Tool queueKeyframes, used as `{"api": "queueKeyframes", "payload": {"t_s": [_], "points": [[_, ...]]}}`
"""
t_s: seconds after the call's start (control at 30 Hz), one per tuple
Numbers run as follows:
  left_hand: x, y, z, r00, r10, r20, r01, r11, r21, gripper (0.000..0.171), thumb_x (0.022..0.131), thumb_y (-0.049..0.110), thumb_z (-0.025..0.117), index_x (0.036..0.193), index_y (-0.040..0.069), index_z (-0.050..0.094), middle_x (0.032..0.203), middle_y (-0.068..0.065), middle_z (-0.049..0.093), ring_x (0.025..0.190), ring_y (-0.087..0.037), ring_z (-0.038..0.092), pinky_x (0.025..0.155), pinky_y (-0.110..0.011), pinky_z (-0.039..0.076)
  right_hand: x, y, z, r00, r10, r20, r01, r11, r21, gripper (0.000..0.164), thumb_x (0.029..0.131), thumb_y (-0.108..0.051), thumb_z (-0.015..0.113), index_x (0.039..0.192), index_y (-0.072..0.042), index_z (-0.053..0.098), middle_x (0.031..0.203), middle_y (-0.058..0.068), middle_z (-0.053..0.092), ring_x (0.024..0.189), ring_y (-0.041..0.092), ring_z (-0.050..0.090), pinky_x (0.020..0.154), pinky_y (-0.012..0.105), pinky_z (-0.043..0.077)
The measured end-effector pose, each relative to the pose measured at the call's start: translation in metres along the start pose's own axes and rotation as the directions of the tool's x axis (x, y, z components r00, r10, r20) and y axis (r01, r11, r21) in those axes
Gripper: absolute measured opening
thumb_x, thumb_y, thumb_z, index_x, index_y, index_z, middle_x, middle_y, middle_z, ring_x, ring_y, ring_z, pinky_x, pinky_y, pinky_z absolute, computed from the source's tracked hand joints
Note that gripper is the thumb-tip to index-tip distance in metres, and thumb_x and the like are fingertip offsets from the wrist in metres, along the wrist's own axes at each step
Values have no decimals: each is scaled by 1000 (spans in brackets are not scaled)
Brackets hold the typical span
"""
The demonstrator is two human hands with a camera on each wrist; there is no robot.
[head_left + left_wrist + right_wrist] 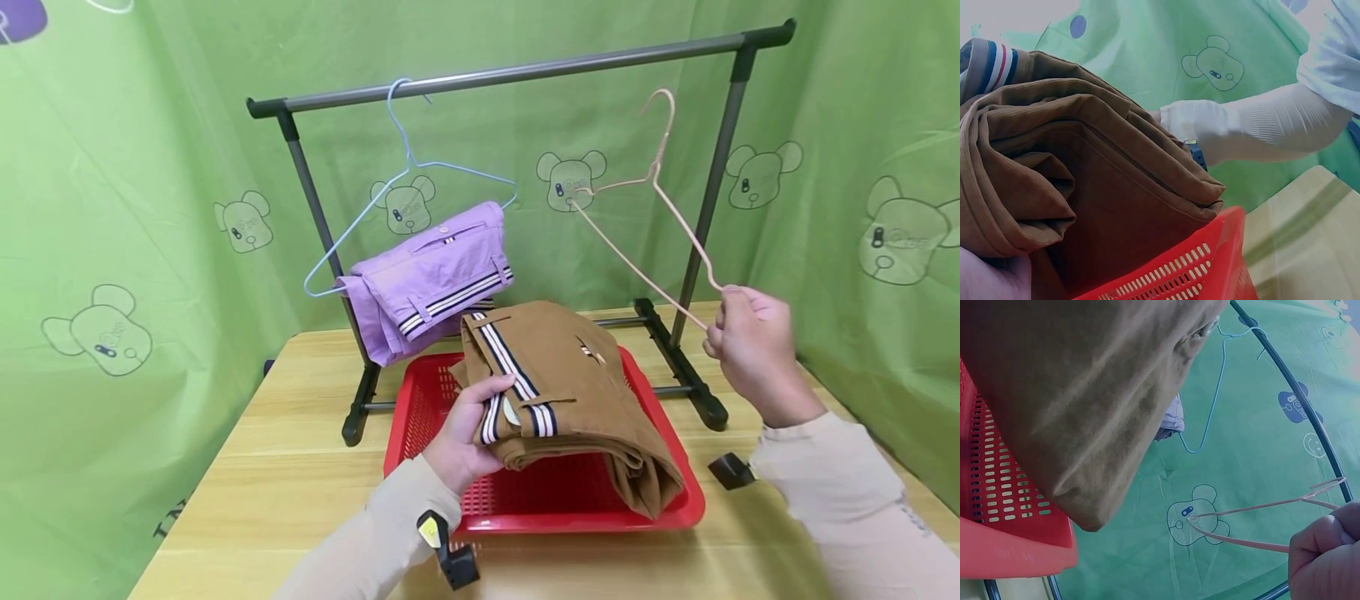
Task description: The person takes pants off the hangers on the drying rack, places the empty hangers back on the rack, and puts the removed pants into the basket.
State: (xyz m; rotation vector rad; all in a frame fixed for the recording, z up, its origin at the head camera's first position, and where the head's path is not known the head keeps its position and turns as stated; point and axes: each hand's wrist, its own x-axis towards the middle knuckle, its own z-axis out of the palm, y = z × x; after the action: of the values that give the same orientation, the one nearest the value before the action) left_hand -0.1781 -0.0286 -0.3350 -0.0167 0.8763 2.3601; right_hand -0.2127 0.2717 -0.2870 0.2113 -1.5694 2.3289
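My left hand (pixel 465 433) grips folded brown trousers (pixel 562 358) at the striped waistband, thumb on top, holding them over a red basket (pixel 693 500). In the left wrist view the folded layers of the brown trousers (pixel 1085 144) fill the left side. My right hand (pixel 753 350) pinches one end of a pink clothes hanger (pixel 686 225), held up at the right, its hook apart from the rail. The pink hanger (pixel 1254 544) carries no garment. In the right wrist view the trousers hang at the upper left, and the right hand (pixel 1329 556) is partly cut off.
A metal clothes rack (pixel 525 75) stands behind the basket on a wooden table (pixel 277 467). Folded purple trousers (pixel 442 258) hang from its rail on a blue hanger (pixel 408 162). A green curtain (pixel 150 208) surrounds the table.
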Motion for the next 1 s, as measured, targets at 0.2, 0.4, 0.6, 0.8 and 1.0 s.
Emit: {"api": "queueKeyframes", "payload": {"t_s": [0.2,0.4,0.6,0.8,1.0], "points": [[-1,-3,-2,1000,2,3,-2,1000,17,18,93,21,49,107,11,54,93,0,68,85,-13,65,82,-29,50,1,1,0,1000,14,-5,-14,1000,-18,35,102,-7,36,71,-3,51,49,-2,38,34,8,32,36,27,23],[0,-4,-9,1000,-19,-15,19,1000,13,16,95,22,47,102,11,56,89,0,67,82,-13,65,81,-29,51,1,2,-1,1000,25,-16,-26,999,-35,35,102,-7,36,72,-3,53,49,-2,39,34,9,34,35,25,26],[2,-4,-14,999,-36,-19,36,999,2,17,95,22,47,102,11,57,89,0,68,83,-13,65,83,-31,50,1,3,0,999,35,-17,-36,999,-40,35,102,-8,37,72,-3,53,50,-2,39,35,8,34,36,24,28],[1,-1,-17,999,-28,-25,29,999,17,16,94,21,47,102,11,57,89,0,69,83,-12,66,82,-30,51,-1,2,-1,999,34,-11,-34,999,-27,33,103,-8,37,78,-2,58,50,-2,40,35,8,35,35,24,28],[0,3,-18,998,-12,-57,14,999,35,16,94,19,49,104,9,55,89,0,69,83,-12,67,81,-29,52,0,2,-3,999,37,-10,-37,999,-13,33,103,-8,37,78,-2,58,51,-1,40,35,8,35,36,24,28]]}}
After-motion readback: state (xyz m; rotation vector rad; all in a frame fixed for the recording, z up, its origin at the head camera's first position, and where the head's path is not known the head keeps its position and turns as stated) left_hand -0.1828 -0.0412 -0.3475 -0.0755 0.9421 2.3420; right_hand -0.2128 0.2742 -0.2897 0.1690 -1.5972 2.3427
